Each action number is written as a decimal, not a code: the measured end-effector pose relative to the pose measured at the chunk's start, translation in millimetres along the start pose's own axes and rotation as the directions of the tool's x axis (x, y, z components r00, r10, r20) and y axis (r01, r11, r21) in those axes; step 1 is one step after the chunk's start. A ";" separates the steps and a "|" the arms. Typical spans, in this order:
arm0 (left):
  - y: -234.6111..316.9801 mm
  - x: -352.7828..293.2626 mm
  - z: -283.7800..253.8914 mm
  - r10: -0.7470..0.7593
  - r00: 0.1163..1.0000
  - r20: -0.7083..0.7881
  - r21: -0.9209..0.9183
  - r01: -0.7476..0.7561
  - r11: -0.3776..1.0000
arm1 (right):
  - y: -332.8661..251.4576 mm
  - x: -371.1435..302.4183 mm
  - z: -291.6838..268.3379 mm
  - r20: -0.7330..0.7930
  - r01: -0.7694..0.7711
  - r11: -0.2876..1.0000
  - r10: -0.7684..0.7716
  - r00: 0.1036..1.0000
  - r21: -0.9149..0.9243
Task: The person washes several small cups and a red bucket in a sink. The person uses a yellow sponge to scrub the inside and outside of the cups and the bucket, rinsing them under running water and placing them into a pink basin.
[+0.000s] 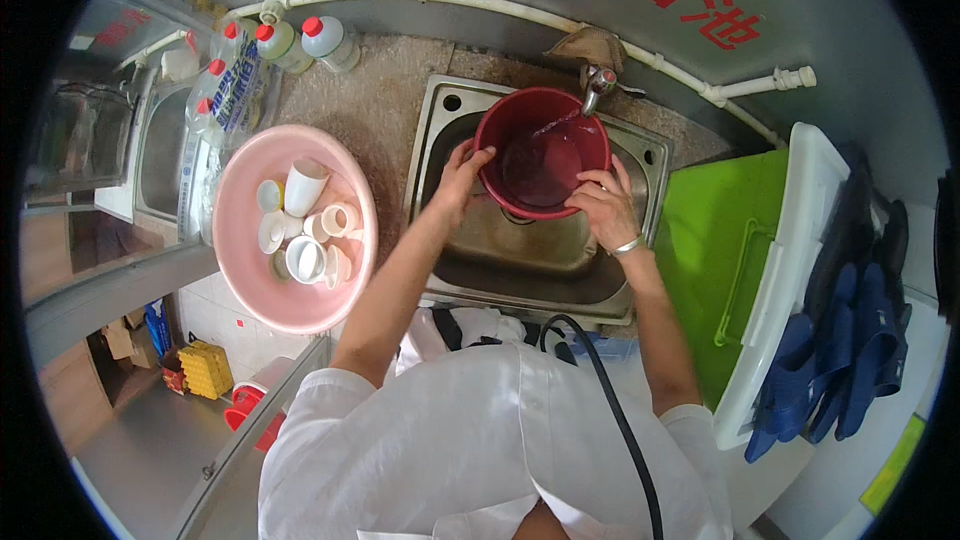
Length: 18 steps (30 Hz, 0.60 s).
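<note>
A dark red plastic bucket point(542, 155) is held over the steel sink point(530, 275), under the tap point(598, 85). Water runs from the tap into it, and some water lies at its bottom. My left hand point(459, 178) grips the bucket's left rim, the thumb over the edge. At the lower right rim, my right hand point(608, 204) has its fingers over the edge; a bracelet point(628, 245) circles that wrist. The undersides of both hands are partly hidden.
Left of the sink stands a pink basin point(232, 185) holding several white cups and containers. Bottles with red caps point(328, 42) stand behind it. On the right are a green-and-white bin point(715, 240) and blue slippers point(845, 350). A white pipe point(500, 2) follows the wall.
</note>
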<state>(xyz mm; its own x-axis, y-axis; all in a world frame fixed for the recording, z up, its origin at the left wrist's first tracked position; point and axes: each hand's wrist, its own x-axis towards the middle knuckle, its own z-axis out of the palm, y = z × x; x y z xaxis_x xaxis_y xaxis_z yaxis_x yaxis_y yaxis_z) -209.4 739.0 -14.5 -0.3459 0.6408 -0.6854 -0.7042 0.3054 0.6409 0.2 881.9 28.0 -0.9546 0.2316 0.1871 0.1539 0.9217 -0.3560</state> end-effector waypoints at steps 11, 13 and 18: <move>-53.7 -32.5 51.5 0.105 0.994 0.018 -0.150 -0.101 0.983 | -28.4 -6.3 57.1 0.207 -0.135 0.979 0.165 0.964 -0.152; -40.0 -42.4 35.2 0.090 0.996 -0.009 -0.003 -0.090 0.996 | -19.1 -3.3 50.5 0.114 -0.195 0.976 0.184 0.976 0.096; -32.7 -23.0 -27.0 0.449 0.890 -0.076 0.388 -0.389 0.836 | 4.1 -28.4 53.8 0.198 -0.390 0.257 0.550 0.811 0.884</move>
<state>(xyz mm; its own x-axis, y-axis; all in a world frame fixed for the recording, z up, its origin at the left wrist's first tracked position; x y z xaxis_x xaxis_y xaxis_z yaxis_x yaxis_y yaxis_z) -195.1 695.2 -29.1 -0.6715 0.6540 -0.3484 -0.2131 0.2798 0.9361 14.2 862.3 -28.0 -0.7407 0.6329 -0.2255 0.1870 -0.1281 -0.9740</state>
